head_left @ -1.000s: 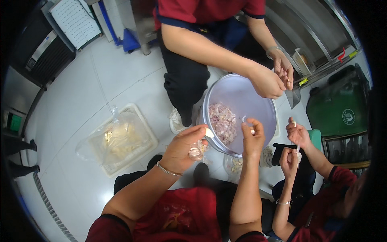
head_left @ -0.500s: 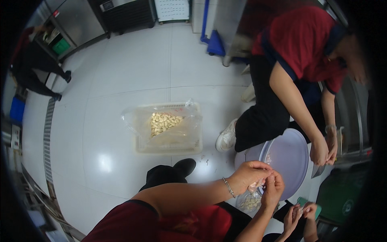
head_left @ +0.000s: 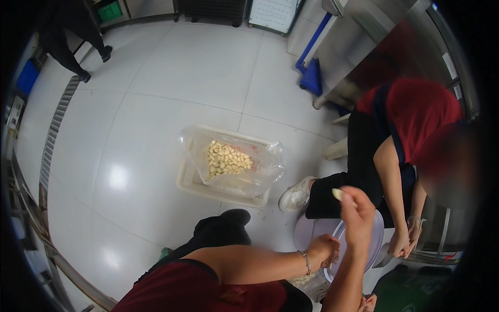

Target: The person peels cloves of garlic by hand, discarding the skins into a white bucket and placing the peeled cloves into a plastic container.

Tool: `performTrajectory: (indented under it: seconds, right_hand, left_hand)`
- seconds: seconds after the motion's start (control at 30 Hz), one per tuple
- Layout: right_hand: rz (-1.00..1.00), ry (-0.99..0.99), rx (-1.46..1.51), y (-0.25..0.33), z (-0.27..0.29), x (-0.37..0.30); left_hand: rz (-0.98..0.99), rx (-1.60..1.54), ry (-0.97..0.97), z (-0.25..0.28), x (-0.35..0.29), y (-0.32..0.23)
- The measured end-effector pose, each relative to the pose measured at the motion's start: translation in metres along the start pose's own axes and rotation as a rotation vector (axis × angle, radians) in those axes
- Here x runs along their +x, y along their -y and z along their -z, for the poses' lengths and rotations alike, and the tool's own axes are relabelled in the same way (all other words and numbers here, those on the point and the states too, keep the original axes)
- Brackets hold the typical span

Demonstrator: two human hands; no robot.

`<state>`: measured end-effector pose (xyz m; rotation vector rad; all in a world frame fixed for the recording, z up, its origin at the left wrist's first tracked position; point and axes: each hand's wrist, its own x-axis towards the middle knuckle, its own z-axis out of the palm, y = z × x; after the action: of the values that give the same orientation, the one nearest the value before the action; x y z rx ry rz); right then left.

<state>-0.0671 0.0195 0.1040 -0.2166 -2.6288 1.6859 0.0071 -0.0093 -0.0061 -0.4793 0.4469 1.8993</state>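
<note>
One pale-cream oval clove (head_left: pixel 337 194): pinched in closed fingers (head_left: pixel 353 192) of bare right hand (head_left: pixel 359 218), long axis slanting down-right. Sits right of cream rectangular plastic basket (head_left: pixel 223 196), beyond left hand (head_left: pixel 326 248): curled, can't tell grip or contents.

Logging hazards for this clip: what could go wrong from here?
1. The right hand holds the pale clove at its fingertips, with much of it sticking out, so it might slip and drop.
2. The crate with the clear bag of pale pieces sits on the floor near the black shoe; a stray foot could knock it.
</note>
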Motion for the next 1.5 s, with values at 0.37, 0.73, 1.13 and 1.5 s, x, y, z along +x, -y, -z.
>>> performTrajectory:
  seconds: [0.37, 0.73, 1.13, 1.5]
  right_hand:
    - [0.082, 0.352, -0.149, 0.047, -0.096, 0.029]
    - [0.006, -0.231, 1.042, -0.055, 0.058, -0.074]
    - [0.064, -0.199, 0.845, -0.103, 0.071, -0.122]
    - [0.087, -0.234, 0.563, -0.095, 0.072, -0.12]
  left_hand:
    - [-0.587, 0.483, 0.055, 0.021, 0.005, 0.027]
    - [-0.183, 0.08, 0.077, -0.02, -0.013, -0.026]
    - [-0.033, 0.314, 0.339, -0.03, -0.01, -0.017]
    - [-0.03, 0.376, 0.39, -0.039, -0.01, -0.026]
